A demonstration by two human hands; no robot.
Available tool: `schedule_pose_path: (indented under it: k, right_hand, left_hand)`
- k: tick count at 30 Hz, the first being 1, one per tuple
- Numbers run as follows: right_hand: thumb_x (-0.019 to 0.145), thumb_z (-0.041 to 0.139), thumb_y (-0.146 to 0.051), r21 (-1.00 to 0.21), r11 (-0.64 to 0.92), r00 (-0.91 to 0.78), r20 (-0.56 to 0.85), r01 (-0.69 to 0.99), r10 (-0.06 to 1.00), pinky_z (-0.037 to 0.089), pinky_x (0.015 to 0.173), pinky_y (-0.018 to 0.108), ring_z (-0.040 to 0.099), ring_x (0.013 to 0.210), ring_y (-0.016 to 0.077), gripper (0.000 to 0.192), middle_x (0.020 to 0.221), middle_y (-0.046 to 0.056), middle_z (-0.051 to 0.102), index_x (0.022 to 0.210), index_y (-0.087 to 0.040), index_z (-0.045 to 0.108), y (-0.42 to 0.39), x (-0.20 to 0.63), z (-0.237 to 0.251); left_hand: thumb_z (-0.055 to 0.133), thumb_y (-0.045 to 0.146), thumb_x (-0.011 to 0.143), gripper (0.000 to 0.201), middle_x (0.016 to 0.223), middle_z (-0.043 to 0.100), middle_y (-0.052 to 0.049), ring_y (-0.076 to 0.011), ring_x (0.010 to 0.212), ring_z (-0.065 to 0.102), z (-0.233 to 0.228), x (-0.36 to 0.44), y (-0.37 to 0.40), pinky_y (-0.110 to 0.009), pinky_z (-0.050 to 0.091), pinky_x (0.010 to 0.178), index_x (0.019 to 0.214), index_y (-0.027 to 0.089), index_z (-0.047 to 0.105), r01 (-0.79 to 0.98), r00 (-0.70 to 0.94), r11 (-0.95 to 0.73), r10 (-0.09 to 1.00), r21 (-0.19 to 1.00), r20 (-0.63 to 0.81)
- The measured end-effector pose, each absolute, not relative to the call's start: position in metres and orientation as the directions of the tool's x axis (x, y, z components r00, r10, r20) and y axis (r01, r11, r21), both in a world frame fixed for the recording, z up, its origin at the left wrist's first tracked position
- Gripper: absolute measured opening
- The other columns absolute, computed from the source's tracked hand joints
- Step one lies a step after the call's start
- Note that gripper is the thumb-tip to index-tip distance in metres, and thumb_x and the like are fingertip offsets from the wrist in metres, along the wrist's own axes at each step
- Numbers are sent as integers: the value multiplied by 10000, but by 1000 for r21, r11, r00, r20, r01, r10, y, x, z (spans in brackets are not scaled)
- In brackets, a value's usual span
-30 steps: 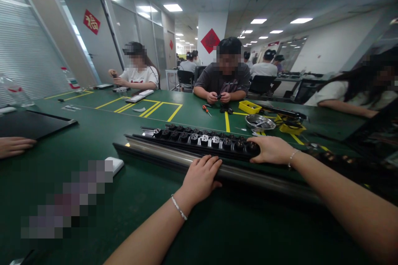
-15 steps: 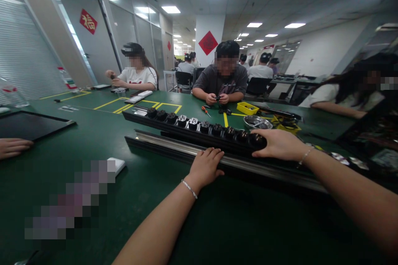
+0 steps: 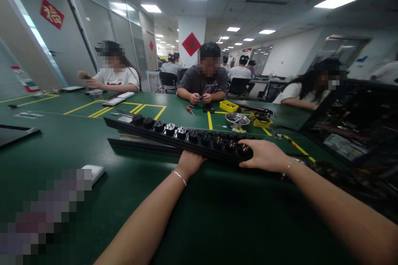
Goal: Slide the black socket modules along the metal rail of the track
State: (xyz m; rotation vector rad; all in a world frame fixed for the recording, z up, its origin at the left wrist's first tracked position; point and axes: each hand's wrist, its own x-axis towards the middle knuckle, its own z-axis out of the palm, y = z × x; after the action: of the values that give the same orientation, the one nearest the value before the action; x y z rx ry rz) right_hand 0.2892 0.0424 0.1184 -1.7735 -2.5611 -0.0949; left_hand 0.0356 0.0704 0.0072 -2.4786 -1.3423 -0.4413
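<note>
A long black socket strip (image 3: 174, 131) with a row of several sockets is held up at a slant over the green table (image 3: 93, 149). My right hand (image 3: 264, 155) grips its right end. Beneath it a long dark metal housing rail (image 3: 137, 143) lies on the table. My left hand (image 3: 189, 161) is at the rail's near edge, under the middle of the strip. Its fingers are hidden behind the strip, so I cannot tell whether it holds the rail or the strip.
A white flat box (image 3: 93, 172) lies at the near left. Across the table are a metal bowl (image 3: 237, 119), yellow trays (image 3: 228, 106) and an orange screwdriver (image 3: 189, 110). A dark crate of parts (image 3: 351, 132) stands at the right. Several people sit working along the far side.
My right hand has lifted the socket strip off the rail and swung it toward me. It now covers my left hand's fingers. My view has turned right.
</note>
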Motion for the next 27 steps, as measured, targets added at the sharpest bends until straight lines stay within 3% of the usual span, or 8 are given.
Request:
schedule_pose_path:
  k: [4, 7, 10, 12, 15, 17, 27]
  right_hand:
    - [611, 646, -592, 9, 323, -323, 28, 946, 946, 461, 882, 399, 589, 1062, 288, 719, 1199, 76, 628, 1236, -248, 562, 28, 288, 107]
    - [599, 664, -573, -11, 324, -324, 27, 946, 946, 466, 876, 388, 594, 1059, 281, 693, 1185, 66, 638, 1211, -259, 577, 18, 286, 99]
    - [588, 670, -578, -26, 337, -336, 38, 941, 941, 465, 881, 380, 587, 1075, 282, 718, 1205, 80, 626, 1215, -239, 579, 13, 283, 90]
    - [586, 668, -587, -37, 352, -351, 40, 935, 936, 462, 888, 379, 587, 1078, 282, 745, 1207, 85, 625, 1230, -225, 570, 12, 280, 86]
    - [585, 665, -598, -42, 371, -369, 36, 928, 929, 463, 878, 375, 596, 1058, 279, 751, 1184, 81, 638, 1231, -228, 566, 13, 275, 82]
    - [580, 669, -601, -40, 373, -372, 25, 927, 928, 465, 863, 367, 601, 1046, 277, 739, 1174, 75, 644, 1219, -242, 570, 14, 271, 80]
    - [567, 675, -603, -33, 444, -443, 30, 895, 896, 469, 843, 369, 608, 1025, 276, 737, 1166, 78, 646, 1204, -244, 578, 21, 250, 71]
  left_hand:
    - [561, 260, 858, 265, 1071, 674, -98, -245, 1022, 606, 8, 27, 36, -386, 441, 911, 1092, 150, 619, 819, 557, -567, 752, -84, 353]
    - [546, 240, 860, 393, 1220, 604, -68, -205, 1123, 547, 15, 13, 4, -357, 413, 967, 1249, 199, 508, 674, 692, -737, 601, -60, 400]
    - [456, 218, 900, 249, 1048, 652, -49, -179, 942, 599, 26, 1, -15, -335, 464, 854, 1109, 219, 591, 637, 713, -766, 541, -89, 445]
    - [457, 235, 901, 252, 1058, 644, -69, -193, 946, 594, 32, -3, -19, -352, 464, 847, 1106, 205, 600, 674, 652, -730, 516, -113, 555]
    - [509, 269, 881, 369, 1235, 583, -97, -252, 1159, 514, 34, -6, -15, -417, 408, 975, 1241, 195, 536, 763, 546, -631, 513, -141, 662]
    - [514, 292, 878, 436, 1346, 512, -103, -276, 1274, 422, 31, -8, -9, -453, 343, 1052, 1303, 196, 487, 789, 536, -590, 525, -171, 661]
    - [544, 301, 866, 462, 1430, 433, -89, -281, 1335, 356, 22, -21, 1, -488, 305, 1079, 1313, 209, 469, 834, 513, -517, 598, -192, 617]
